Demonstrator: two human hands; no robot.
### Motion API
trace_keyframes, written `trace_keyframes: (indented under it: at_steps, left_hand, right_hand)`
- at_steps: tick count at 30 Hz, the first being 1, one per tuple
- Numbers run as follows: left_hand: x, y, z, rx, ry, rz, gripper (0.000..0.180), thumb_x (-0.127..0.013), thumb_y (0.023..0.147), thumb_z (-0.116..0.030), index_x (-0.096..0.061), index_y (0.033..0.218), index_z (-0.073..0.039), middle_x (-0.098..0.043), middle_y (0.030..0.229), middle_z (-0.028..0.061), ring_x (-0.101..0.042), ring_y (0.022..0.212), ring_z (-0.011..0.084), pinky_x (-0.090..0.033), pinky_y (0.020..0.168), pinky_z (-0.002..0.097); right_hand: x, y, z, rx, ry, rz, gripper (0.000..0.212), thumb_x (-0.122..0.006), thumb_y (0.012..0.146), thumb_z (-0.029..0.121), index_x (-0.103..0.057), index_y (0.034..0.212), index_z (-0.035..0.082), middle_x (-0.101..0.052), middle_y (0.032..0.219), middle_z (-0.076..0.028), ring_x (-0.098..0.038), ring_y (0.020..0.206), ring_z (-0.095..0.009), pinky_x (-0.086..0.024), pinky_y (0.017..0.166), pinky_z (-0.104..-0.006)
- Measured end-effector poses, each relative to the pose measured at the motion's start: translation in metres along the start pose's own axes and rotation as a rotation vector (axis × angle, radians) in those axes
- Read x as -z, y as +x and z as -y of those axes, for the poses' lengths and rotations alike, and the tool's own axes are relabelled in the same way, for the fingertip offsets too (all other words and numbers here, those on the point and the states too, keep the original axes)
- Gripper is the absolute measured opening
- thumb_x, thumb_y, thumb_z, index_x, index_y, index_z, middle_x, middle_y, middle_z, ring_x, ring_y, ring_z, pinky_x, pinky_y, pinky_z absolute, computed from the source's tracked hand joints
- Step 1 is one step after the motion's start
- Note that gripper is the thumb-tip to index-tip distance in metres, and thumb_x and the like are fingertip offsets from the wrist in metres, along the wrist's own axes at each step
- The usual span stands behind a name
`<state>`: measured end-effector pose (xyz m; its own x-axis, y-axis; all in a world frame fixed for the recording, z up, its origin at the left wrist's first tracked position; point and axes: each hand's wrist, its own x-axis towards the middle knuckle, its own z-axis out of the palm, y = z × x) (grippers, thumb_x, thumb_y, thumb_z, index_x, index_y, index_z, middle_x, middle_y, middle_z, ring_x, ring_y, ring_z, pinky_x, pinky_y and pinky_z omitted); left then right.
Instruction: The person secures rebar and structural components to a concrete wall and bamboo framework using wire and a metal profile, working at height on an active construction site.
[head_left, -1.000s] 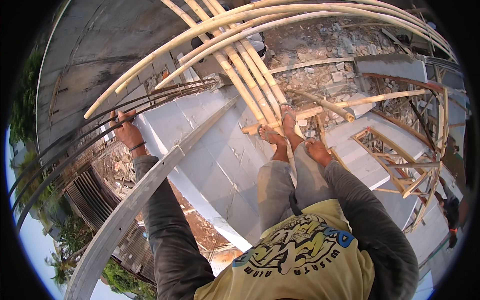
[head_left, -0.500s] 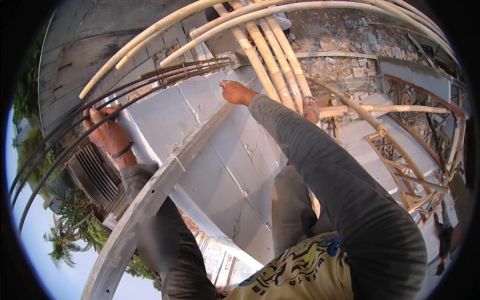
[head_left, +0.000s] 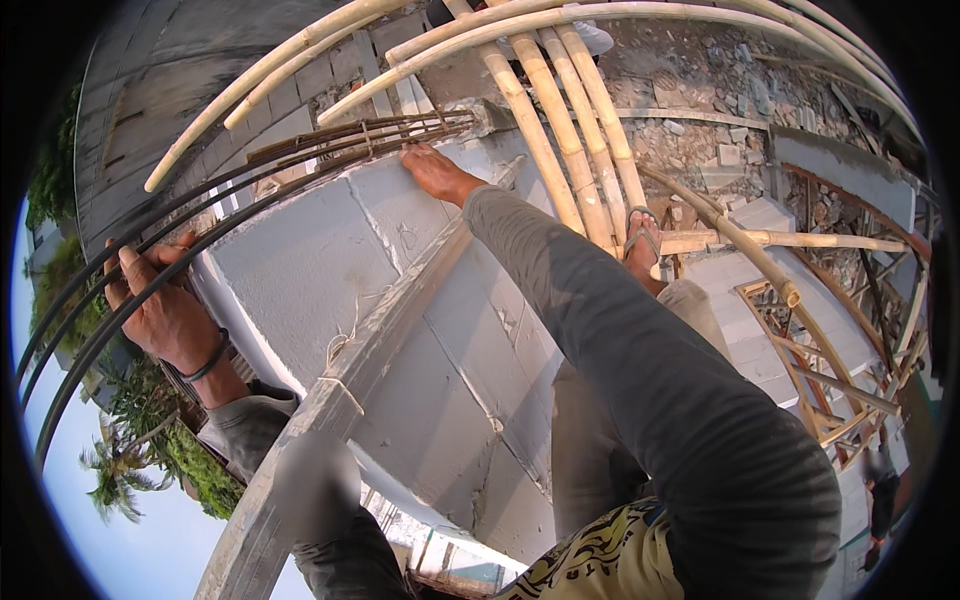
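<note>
A grey block wall (head_left: 330, 270) fills the middle of the view from high up on a building site, its top face running away from the person who leans over it. Bamboo scaffold poles (head_left: 560, 130) cross beyond the wall's far end, and a sandalled foot (head_left: 640, 245) rests on one of them, to the right of the wall. A weathered timber plank (head_left: 330, 400) lies diagonally against the wall's near face, tied with thin wire. A bundle of dark steel reinforcing bars (head_left: 300, 160) curves along the wall's left edge, from its far corner out to the near left. The right arm, in a grey sleeve, stretches out nearly straight across the wall, and the right hand (head_left: 435, 172) lies palm down at the wall's far corner, against the ends of the bars; whether its fingers close on anything cannot be told. The left arm bends out to the wall's left, and the left hand (head_left: 165, 310), a dark band at the wrist, is clamped around the bars.
</note>
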<state>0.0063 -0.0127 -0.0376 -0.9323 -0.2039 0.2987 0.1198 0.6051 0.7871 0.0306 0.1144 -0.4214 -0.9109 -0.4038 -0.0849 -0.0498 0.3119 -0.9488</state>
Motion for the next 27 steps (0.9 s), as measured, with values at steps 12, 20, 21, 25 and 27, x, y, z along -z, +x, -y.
trace_keyframes:
  at_steps: [12, 20, 21, 25, 27]
  left_hand:
    - [-0.001, -0.001, 0.009, -0.062, 0.223, -0.026, 0.040, -0.043, 0.101, -0.022, -0.045, 0.127, 0.008, -0.059, 0.078, 0.0132, -0.067, 0.079, 0.0253, -0.057, 0.076, 0.0331]
    - [0.007, -0.002, -0.010, -0.038, 0.265, -0.001, 0.038, -0.044, 0.100, -0.023, -0.046, 0.122, 0.008, -0.066, 0.086, 0.0166, -0.068, 0.085, 0.0279, -0.057, 0.081, 0.0345]
    - [0.006, -0.004, -0.006, -0.027, 0.240, 0.001, 0.038, -0.043, 0.100, -0.022, -0.044, 0.122, 0.009, -0.066, 0.086, 0.0164, -0.068, 0.084, 0.0273, -0.056, 0.082, 0.0345]
    - [0.012, 0.001, -0.001, -0.117, 0.294, 0.091, 0.033, -0.041, 0.101, -0.017, -0.045, 0.117, 0.011, -0.063, 0.079, 0.0135, -0.066, 0.085, 0.0245, -0.052, 0.090, 0.0351]
    - [-0.006, -0.001, 0.001, -0.041, 0.125, 0.023, 0.035, -0.038, 0.101, -0.014, -0.043, 0.123, 0.012, -0.054, 0.070, 0.0085, -0.064, 0.081, 0.0231, -0.052, 0.090, 0.0373]
  right_hand:
    - [-0.010, 0.029, -0.034, -0.018, -0.098, 0.060, 0.038, -0.026, 0.100, 0.025, -0.057, 0.103, 0.005, -0.063, 0.111, -0.017, -0.057, 0.107, -0.034, -0.038, 0.094, -0.0509]
    - [0.002, 0.027, -0.018, -0.023, -0.056, 0.170, 0.040, -0.024, 0.100, 0.027, -0.056, 0.107, 0.003, -0.059, 0.118, -0.020, -0.054, 0.113, -0.036, -0.032, 0.095, -0.0530]
    - [0.003, 0.028, -0.016, -0.038, -0.050, 0.193, 0.041, -0.023, 0.100, 0.027, -0.055, 0.108, 0.003, -0.059, 0.120, -0.020, -0.053, 0.114, -0.036, -0.030, 0.096, -0.0534]
    - [0.001, 0.026, -0.007, -0.019, -0.165, 0.107, 0.030, -0.030, 0.095, 0.016, -0.057, 0.099, 0.003, -0.064, 0.103, -0.018, -0.059, 0.101, -0.037, -0.038, 0.088, -0.0514]
    - [0.003, 0.024, -0.012, -0.022, -0.178, 0.083, 0.029, -0.031, 0.094, 0.013, -0.057, 0.101, 0.003, -0.065, 0.103, -0.018, -0.059, 0.102, -0.036, -0.038, 0.088, -0.0517]
